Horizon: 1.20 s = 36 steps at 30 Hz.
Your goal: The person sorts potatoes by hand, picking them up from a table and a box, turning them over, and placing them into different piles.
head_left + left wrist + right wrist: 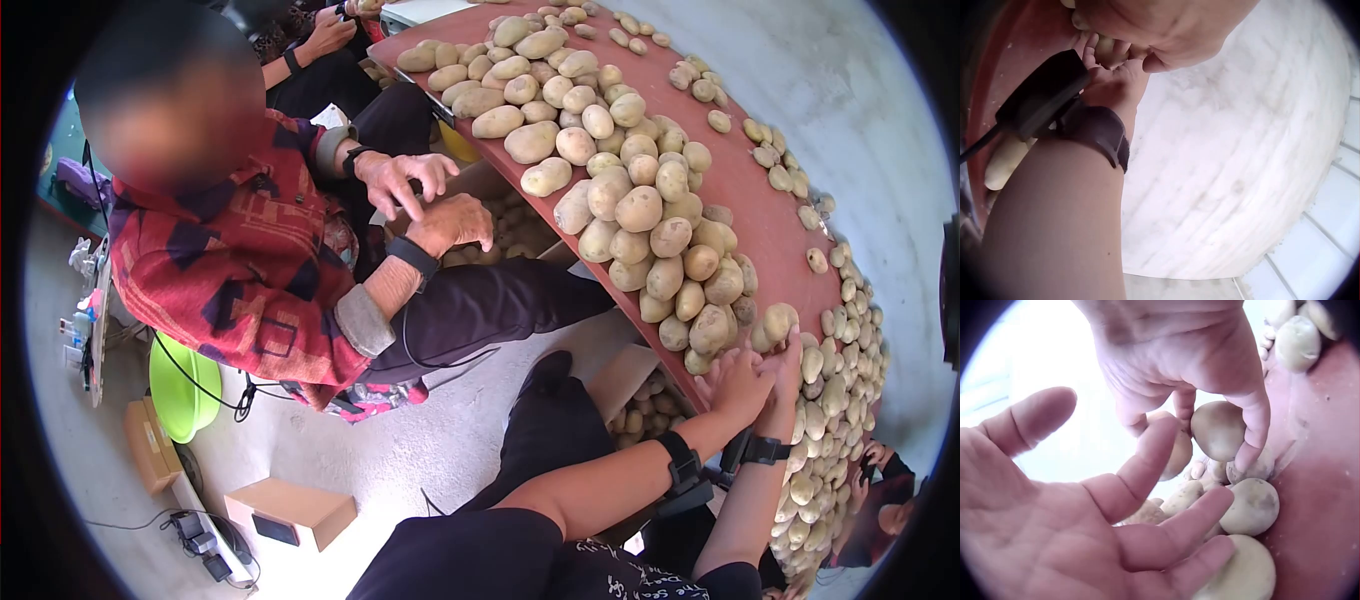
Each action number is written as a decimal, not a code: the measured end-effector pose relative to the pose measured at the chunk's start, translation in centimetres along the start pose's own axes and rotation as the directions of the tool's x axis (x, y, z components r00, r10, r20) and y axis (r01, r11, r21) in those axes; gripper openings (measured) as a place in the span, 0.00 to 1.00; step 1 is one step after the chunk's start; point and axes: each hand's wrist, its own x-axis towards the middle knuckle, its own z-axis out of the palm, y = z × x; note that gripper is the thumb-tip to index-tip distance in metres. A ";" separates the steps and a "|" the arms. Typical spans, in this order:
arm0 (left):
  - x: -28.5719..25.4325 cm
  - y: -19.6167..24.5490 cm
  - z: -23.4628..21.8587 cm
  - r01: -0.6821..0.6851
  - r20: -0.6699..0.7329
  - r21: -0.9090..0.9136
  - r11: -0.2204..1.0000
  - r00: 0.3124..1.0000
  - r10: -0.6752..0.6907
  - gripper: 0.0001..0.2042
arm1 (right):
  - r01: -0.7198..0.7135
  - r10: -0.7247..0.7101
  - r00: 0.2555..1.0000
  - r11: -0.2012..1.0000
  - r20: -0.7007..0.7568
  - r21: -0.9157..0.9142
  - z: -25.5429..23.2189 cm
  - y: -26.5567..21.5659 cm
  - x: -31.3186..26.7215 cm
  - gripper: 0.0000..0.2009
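Note:
A red table carries a big heap of potatoes. Both of my hands work at its near end. In the right wrist view my left hand reaches down and pinches one potato between thumb and fingers. My right hand lies palm up beside it, its straight fingers touching the potatoes below. In the head view the left hand and the right hand are close together at the heap's edge. The left wrist view shows the left hand, a potato and the banded right wrist.
A person in a red patterned shirt sits across from me, hands over a box of potatoes. Another open box of potatoes stands under the table by my knees. A green basin and a cardboard box are on the floor.

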 end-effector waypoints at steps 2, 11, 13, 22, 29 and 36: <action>-0.1 0.3 -0.7 0.003 0.037 -0.020 1.000 0.999 -0.002 0.17 | 0.006 -0.006 1.000 0.999 0.003 0.054 -1.8 0.5 -0.1 0.33; 0.3 -0.5 0.2 -0.013 0.018 -0.158 0.987 1.000 0.016 0.18 | 0.183 -0.192 0.978 0.977 0.084 0.110 0.8 0.6 -7.3 0.27; 0.1 -0.4 -0.1 -0.009 0.054 -0.199 0.980 0.998 0.020 0.19 | 0.170 -0.176 0.980 0.983 0.094 0.075 0.8 0.5 -8.5 0.27; 0.0 -2.2 1.6 -0.149 0.139 -0.293 0.944 0.971 0.196 0.19 | 0.201 -0.195 0.975 0.979 0.106 -0.044 -1.5 1.3 -11.3 0.24; -0.3 -3.1 2.9 -0.262 0.279 -0.373 0.890 0.883 0.377 0.21 | 0.213 -0.216 0.976 0.972 -0.013 -0.099 -3.4 2.0 -12.0 0.19; -0.4 -2.3 2.2 -0.111 0.325 -0.369 0.923 0.915 0.240 0.20 | 0.259 -0.296 0.950 0.921 -0.093 -0.290 -2.3 0.4 -11.5 0.18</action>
